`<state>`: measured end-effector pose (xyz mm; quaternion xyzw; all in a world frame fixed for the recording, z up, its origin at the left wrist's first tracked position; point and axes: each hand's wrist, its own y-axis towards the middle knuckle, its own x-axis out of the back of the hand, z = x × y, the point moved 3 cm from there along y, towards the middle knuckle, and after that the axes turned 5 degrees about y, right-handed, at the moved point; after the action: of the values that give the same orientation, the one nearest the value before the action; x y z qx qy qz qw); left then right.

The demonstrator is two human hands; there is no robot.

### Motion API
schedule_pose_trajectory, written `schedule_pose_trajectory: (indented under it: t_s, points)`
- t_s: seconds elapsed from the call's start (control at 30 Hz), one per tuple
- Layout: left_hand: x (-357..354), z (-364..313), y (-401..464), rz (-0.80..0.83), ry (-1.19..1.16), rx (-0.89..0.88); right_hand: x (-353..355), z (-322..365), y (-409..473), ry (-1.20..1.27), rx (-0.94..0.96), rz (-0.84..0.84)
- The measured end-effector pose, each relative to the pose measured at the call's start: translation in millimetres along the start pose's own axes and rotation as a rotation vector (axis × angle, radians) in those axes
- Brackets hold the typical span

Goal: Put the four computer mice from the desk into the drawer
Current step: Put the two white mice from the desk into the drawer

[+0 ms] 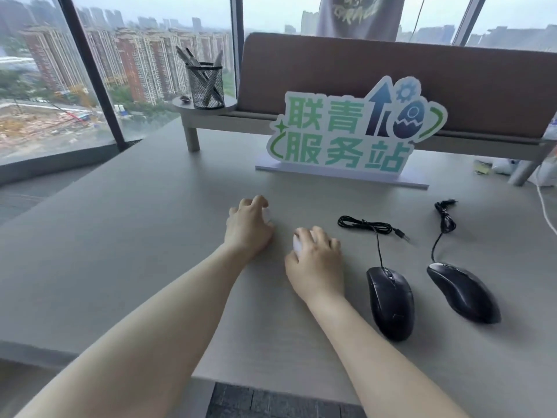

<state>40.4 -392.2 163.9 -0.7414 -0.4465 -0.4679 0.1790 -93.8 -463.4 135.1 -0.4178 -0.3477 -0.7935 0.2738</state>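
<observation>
My left hand [248,226] covers a white mouse [266,216] on the grey desk [120,236], fingers curled around it; only a sliver of white shows. Just right of it, my right hand [316,260] grips a second white mouse [297,245], mostly hidden under the palm. Further right lie two black wired mice: one [390,301] beside my right wrist, the other [462,292] nearer the desk's right side. Their black cables [366,226] trail toward the back. No drawer is in view.
A white and green standing sign [346,137] stands behind the mice. A mesh pen cup [206,86] sits on a raised shelf [205,108] at the back left. A brown partition [391,73] runs along the back. White items and a cable [545,206] lie at the right edge.
</observation>
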Motion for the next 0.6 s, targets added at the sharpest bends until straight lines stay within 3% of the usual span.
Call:
schedule_pose_trajectory:
  t_s: [0.23, 0.37, 0.47, 0.53, 0.6]
  points:
    - [75, 67, -106, -0.157, -0.169, 0.105, 31, 62, -54, 0.295, 0.163, -0.068]
    - [122, 121, -189, -0.391, -0.233, 0.164, 38, 136, -120, 0.518, 0.319, 0.050]
    - [145, 180, -258, -0.534, -0.222, 0.322, 30, 194, -174, 0.639, 0.483, 0.155]
    - [151, 220, -297, -0.525, -0.140, 0.464, 11, 223, -205, 0.684, 0.525, 0.251]
    - [144, 264, -325, -0.344, 0.018, 0.634, -15, 244, -230, 0.674, 0.501, 0.358]
